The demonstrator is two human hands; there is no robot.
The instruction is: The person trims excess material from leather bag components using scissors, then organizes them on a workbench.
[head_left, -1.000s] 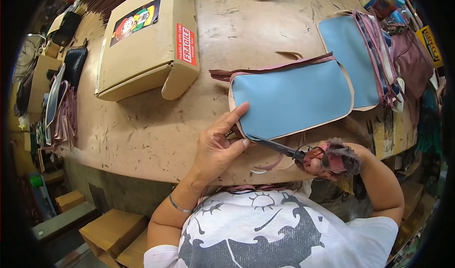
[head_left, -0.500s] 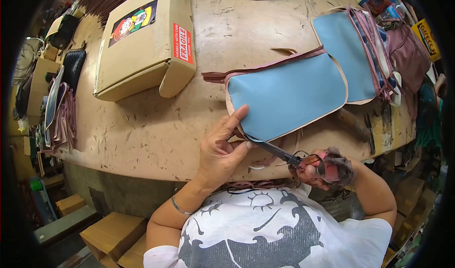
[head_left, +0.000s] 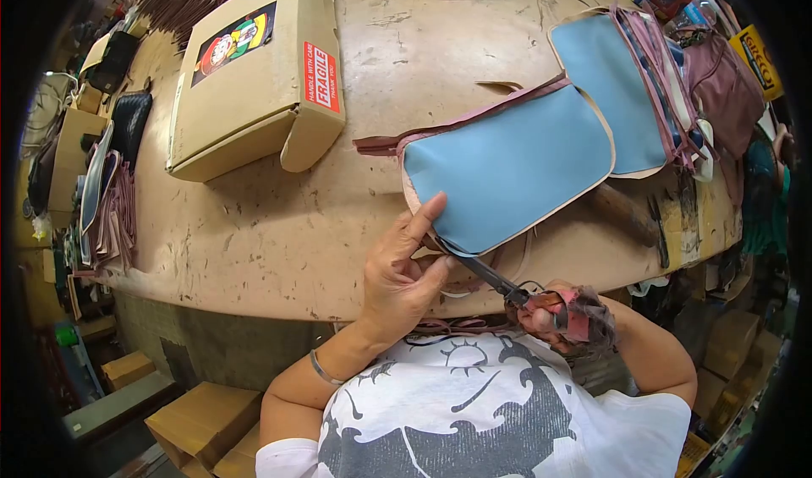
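A blue leather pouch panel with a pale trimmed rim lies slanted on the table, a mauve zipper strip along its far edge. Its lower left corner is pinched in my left hand, the index finger on top and the thumb near the edge. My right hand is closed round the wrapped red handles of dark scissors. The blades reach left to the panel's corner, close by my left thumb. How far they are parted is hard to see. Thin trimmed strips hang below the panel.
A cardboard box with a red label stands at the left on the worktable. More blue panels with mauve strips lie at the right. A wooden-handled hammer and a dark slender tool lie near the right edge.
My right hand and the scissors have shifted slightly left, toward the corner. My left hand has moved slightly right and down, still pinching the panel. The whole view has shifted a little.
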